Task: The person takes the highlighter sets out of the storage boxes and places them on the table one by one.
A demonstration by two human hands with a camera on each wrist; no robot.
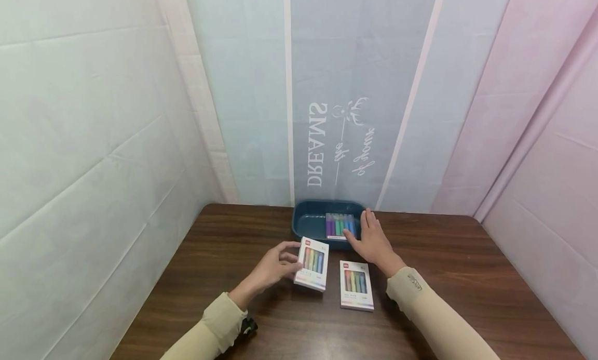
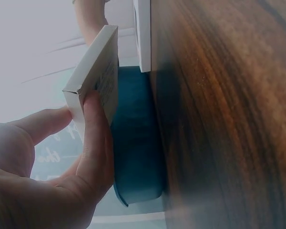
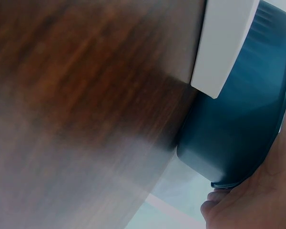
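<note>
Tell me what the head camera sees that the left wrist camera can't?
Only the head view shows three marker boxes: one in the left hand, one lying flat on the table, and one in the blue tray beside the right hand. It also shows the curtain with writing.

Only the left wrist view shows the held box's thin side edge, pinched by thumb and fingers, close up.

Both show the held box, tray and wooden table.

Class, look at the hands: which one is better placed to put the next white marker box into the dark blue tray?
Probably the left hand: it already grips a white marker box, tilted off the wooden table. The right hand rests at the dark blue tray.
</note>
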